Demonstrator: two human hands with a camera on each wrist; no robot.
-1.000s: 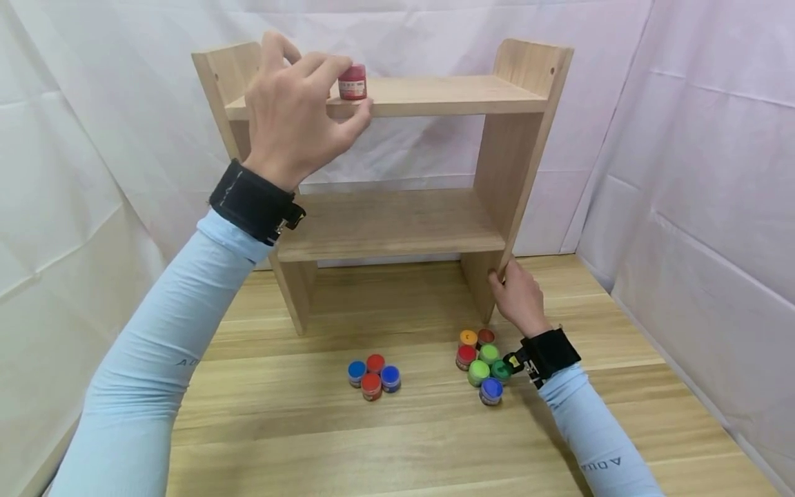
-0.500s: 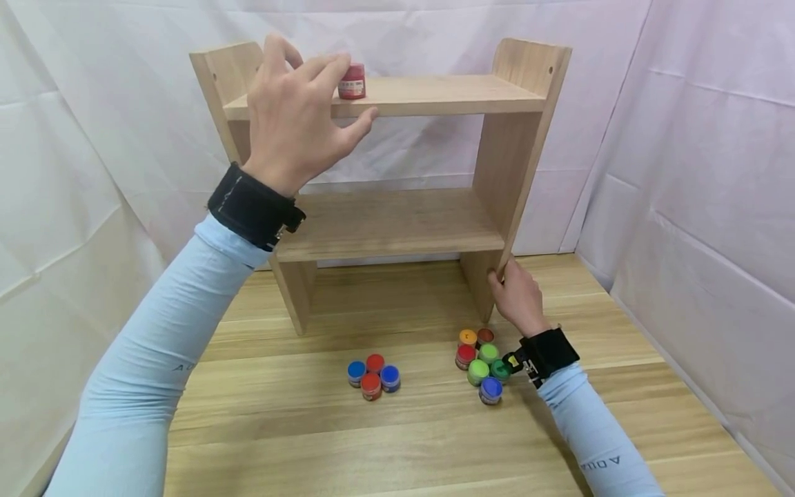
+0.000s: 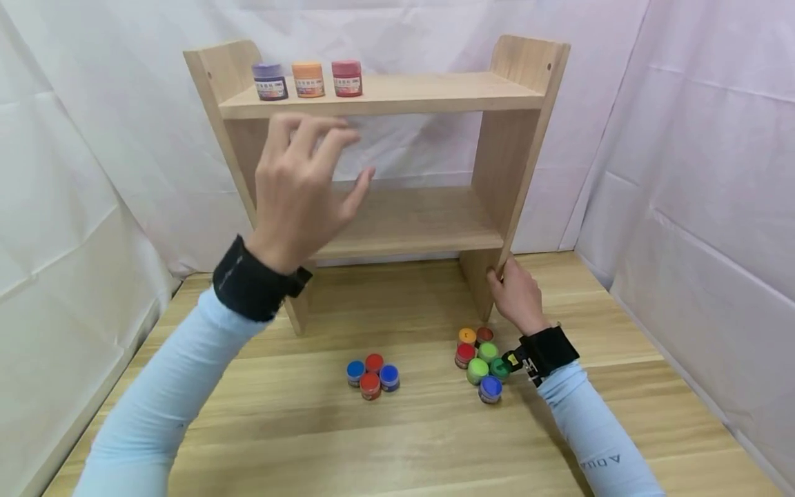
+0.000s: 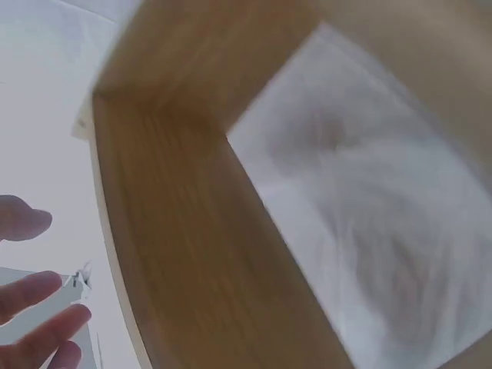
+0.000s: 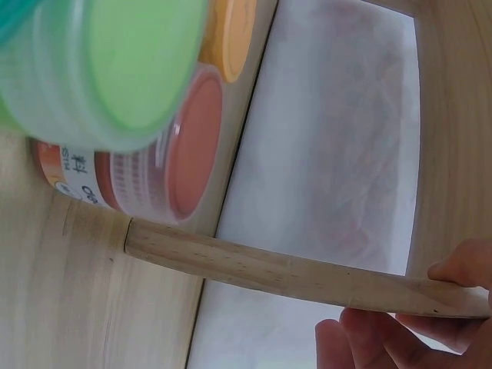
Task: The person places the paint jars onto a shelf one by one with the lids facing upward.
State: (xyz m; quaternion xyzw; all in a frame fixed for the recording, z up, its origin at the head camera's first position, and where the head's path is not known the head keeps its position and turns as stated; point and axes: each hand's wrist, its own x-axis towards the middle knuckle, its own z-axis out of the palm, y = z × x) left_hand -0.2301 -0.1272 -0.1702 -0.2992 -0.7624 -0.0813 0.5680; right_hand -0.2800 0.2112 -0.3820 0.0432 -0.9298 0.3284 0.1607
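A wooden two-tier shelf (image 3: 397,96) stands on the table. On its top board, in a row at the left, sit a purple jar (image 3: 270,71), an orange jar (image 3: 308,70) and a red jar (image 3: 346,68). My left hand (image 3: 338,159) hovers in front of the shelf below that board, fingers loosely spread, holding nothing. In the left wrist view its fingertips (image 4: 34,307) show beside the blurred shelf wood (image 4: 200,231). My right hand (image 3: 504,275) grips the foot of the right side panel (image 5: 307,277), fingers (image 5: 400,338) curled round its edge.
Two clusters of small paint jars stand on the table: a blue and red group (image 3: 373,375) at the centre and a mixed group (image 3: 481,359) by my right wrist, seen close as a green lid (image 5: 115,69). White cloth walls surround the table (image 3: 373,449).
My left hand has let go of the red jar and dropped away from the top board, uncovering the purple and orange jars. The right hand has stayed put.
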